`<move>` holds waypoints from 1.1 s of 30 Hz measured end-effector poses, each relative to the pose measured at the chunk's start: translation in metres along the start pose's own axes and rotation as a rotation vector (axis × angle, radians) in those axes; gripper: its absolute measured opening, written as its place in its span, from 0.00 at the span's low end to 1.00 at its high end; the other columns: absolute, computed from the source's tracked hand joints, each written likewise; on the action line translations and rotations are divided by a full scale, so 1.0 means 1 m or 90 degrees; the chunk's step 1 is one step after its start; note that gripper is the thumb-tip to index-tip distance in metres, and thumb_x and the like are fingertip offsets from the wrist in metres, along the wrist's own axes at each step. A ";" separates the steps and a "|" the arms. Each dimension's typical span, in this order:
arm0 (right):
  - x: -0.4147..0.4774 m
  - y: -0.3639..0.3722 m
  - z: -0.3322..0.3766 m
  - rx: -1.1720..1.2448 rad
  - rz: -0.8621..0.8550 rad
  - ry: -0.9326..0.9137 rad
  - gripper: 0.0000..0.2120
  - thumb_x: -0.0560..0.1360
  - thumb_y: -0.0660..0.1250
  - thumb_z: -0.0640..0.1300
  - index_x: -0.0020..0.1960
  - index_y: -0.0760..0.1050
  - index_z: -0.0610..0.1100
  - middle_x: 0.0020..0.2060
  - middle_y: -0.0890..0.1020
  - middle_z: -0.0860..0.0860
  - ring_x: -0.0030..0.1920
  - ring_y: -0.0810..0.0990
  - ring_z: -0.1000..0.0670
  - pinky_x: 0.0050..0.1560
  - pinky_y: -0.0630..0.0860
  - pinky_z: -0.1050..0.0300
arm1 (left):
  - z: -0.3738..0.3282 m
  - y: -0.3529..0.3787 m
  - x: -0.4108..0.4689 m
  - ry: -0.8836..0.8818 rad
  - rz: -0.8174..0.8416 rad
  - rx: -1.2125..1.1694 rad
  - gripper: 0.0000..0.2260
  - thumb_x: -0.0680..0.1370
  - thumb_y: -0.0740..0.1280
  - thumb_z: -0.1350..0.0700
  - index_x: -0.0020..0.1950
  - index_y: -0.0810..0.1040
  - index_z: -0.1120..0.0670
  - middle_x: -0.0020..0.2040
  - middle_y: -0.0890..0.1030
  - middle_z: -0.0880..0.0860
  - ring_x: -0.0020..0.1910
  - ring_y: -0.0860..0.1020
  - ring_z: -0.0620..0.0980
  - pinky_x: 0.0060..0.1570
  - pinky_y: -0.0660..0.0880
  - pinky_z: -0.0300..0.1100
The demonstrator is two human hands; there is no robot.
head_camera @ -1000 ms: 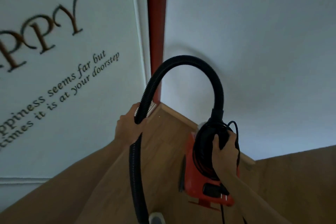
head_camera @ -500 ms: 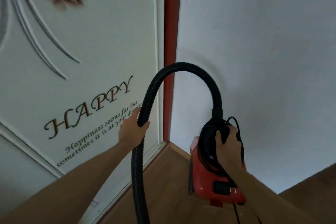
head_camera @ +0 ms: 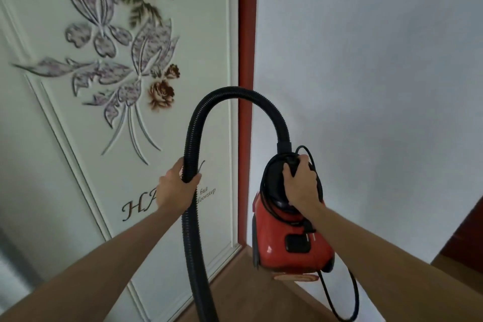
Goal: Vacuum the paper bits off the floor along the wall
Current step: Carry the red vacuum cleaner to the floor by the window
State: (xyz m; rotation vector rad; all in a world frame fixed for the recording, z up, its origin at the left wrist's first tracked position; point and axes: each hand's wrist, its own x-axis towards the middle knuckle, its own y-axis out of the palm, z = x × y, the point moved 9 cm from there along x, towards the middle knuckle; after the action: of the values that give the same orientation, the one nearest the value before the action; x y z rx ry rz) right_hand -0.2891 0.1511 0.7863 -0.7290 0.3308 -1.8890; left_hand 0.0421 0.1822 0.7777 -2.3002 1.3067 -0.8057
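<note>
Gripping black hose [head_camera: 192,154] with left hand [head_camera: 174,189]; right hand [head_camera: 300,183] clamps red vacuum [head_camera: 287,238] top (cord [head_camera: 350,295] dangling)

- White panelled door [head_camera: 78,191], raised butterfly and flower decoration [head_camera: 122,60], brown script lettering
- Red-brown door frame strip [head_camera: 247,34]
- Dark red-brown panel [head_camera: 467,232], far right edge
</note>
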 end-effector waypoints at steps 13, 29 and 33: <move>0.010 -0.037 0.083 0.061 0.125 -0.138 0.13 0.81 0.61 0.48 0.60 0.66 0.41 0.41 0.76 0.46 0.37 0.81 0.37 0.36 0.82 0.39 | -0.076 -0.118 -0.048 -0.063 -0.178 0.017 0.26 0.77 0.71 0.51 0.74 0.69 0.48 0.43 0.80 0.50 0.33 0.80 0.48 0.29 0.76 0.41; -0.108 -0.006 0.194 0.180 0.349 -0.305 0.10 0.82 0.59 0.49 0.58 0.64 0.44 0.37 0.77 0.45 0.31 0.80 0.42 0.28 0.80 0.40 | -0.038 -0.272 -0.206 -0.212 -0.428 0.023 0.29 0.75 0.73 0.50 0.75 0.68 0.47 0.46 0.84 0.56 0.36 0.82 0.53 0.36 0.81 0.46; -0.161 0.020 0.236 0.205 0.412 -0.334 0.14 0.82 0.59 0.50 0.62 0.64 0.43 0.35 0.78 0.43 0.30 0.80 0.42 0.28 0.80 0.41 | -0.008 -0.324 -0.249 -0.248 -0.485 0.028 0.31 0.75 0.73 0.51 0.76 0.66 0.46 0.44 0.84 0.56 0.33 0.81 0.53 0.34 0.81 0.46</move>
State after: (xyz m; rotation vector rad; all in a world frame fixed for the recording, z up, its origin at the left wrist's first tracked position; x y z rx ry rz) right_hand -0.0831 0.3102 0.9045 -0.7518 -0.0737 -1.0576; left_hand 0.1477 0.5591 0.8957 -2.7424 0.2253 -0.5260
